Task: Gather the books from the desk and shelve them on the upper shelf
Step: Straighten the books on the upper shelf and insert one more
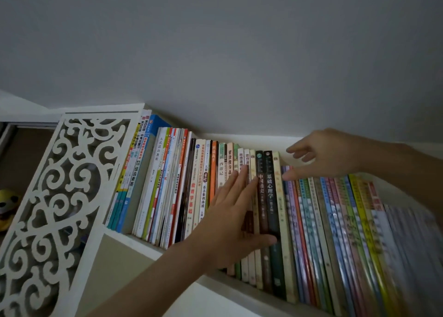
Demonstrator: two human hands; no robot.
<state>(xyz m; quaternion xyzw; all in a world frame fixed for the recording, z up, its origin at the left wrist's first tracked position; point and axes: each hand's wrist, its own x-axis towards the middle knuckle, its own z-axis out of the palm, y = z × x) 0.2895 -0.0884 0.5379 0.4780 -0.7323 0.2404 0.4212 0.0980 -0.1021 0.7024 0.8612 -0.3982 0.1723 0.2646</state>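
Forearms rise from the six o'clock and three o'clock edges toward a packed row of books (239, 196) standing spine-out on the upper shelf (134, 241), so the books appear already in place and the step in hand looks like squaring them up. Nearest, the left hand (236, 217) lies flat against the spines at the row's middle, fingers straight and together pointing to twelve o'clock, thumb spread toward three o'clock across the foot of two dark-spined books (267, 196); it presses rather than grips. To do this well I would keep that palm flat and push evenly, so the spines come flush without tipping the neighbours, and steady the top edges with the other hand while the row leans toward eleven o'clock. Farther back, at about two o'clock from the left hand, the right hand (328, 155) hovers over the tops of the thin books, fingers loosely extended toward nine o'clock, one fingertip at or just beside a pale spine (278, 173); it has hold of nothing. Beyond, at nine o'clock, stands a white fretwork panel (55, 196), and behind all a grey wall (239, 53).
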